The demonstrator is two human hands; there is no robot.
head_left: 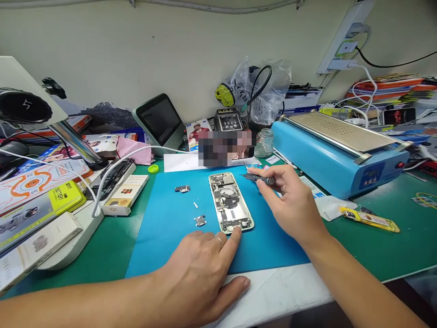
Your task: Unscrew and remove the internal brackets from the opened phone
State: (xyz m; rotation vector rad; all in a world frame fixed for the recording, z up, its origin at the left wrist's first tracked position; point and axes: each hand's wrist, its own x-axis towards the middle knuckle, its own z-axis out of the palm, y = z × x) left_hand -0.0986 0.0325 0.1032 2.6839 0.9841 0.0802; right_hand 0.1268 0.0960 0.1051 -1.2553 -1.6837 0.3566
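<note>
An opened smartphone (235, 202) lies on a blue work mat (170, 246), its inner parts showing. My left hand (205, 269) rests at the phone's near end, index finger stretched onto the lower edge and thumb apart. To the right of the phone, my right hand (290, 196) pinches a small dark screwdriver (261, 178) between thumb and fingers. Its tip points left, above the mat and apart from the phone. Left of the phone lie a small dark component (182, 188), a tiny white piece (195, 205) and a small metal part (200, 220).
A blue machine with a metal plate (341, 155) stands at right, near a yellow tool (370, 219). Boxes (124, 196) and a microscope stand (73, 141) crowd the left. Behind the mat are a screen device (160, 118) and a glass jar (264, 142).
</note>
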